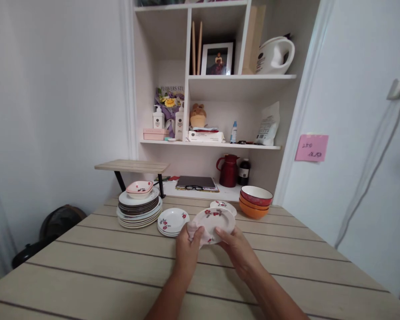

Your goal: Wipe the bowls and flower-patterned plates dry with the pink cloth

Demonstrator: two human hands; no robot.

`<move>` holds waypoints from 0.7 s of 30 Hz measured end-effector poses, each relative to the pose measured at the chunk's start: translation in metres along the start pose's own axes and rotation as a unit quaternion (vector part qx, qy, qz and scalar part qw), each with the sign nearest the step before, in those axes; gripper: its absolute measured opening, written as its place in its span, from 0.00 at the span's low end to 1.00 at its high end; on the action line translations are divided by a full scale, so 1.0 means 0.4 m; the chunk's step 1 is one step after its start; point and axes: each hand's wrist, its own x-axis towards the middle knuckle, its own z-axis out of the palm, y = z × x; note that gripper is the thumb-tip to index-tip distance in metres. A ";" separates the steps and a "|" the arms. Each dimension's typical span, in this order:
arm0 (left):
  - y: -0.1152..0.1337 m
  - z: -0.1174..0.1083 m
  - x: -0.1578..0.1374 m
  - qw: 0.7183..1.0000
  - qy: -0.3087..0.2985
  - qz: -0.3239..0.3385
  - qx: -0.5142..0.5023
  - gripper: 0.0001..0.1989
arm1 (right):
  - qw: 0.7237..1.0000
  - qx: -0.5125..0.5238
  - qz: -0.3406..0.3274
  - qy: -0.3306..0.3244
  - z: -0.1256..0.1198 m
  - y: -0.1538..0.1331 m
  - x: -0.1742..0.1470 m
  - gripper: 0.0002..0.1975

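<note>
A white plate with red flowers (pixel 216 220) is held up over the table, tilted toward me. My right hand (pixel 236 249) grips its right edge, thumb on the face and fingers underneath. At the left edge my left hand (pixel 188 242) is closed on a pale pink cloth (pixel 198 233), which is pressed against the plate. Just left of my hands sits a short stack of matching flowered plates (pixel 173 218). Behind the held plate another flowered dish (pixel 224 205) lies on the table, partly hidden.
At the left stands a tall stack of plates (pixel 138 213) topped by pink square bowls (pixel 139 189), beside a small raised stand (pixel 131 166). Nested bowls (pixel 255 204) stand at the right. Behind are a red jug (pixel 229 171), a dark bottle (pixel 244 172) and a laptop (pixel 196 182).
</note>
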 end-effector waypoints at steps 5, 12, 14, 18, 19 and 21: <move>-0.016 -0.010 -0.007 0.943 -0.004 0.199 0.266 0.13 | 0.918 -0.315 -0.239 0.030 -0.053 -0.035 0.020 0.18; 0.005 -0.016 -0.017 0.860 -0.003 0.340 0.381 0.19 | 0.779 -0.535 -0.312 -0.098 -0.050 -0.038 0.004 0.13; -0.002 -0.016 -0.011 0.893 0.005 0.313 0.323 0.19 | 0.826 -0.481 -0.273 -0.109 -0.045 -0.042 0.001 0.10; -0.020 -0.014 0.012 0.980 -0.022 0.155 0.125 0.06 | 0.934 -0.311 -0.149 -0.089 -0.042 -0.046 -0.001 0.04; -0.022 -0.013 0.016 0.990 -0.030 0.112 0.076 0.05 | 0.952 -0.266 -0.130 -0.074 -0.041 -0.044 -0.001 0.05; -0.021 -0.009 0.019 0.999 -0.037 0.038 -0.006 0.11 | 0.978 -0.171 -0.110 -0.047 -0.035 -0.035 -0.002 0.08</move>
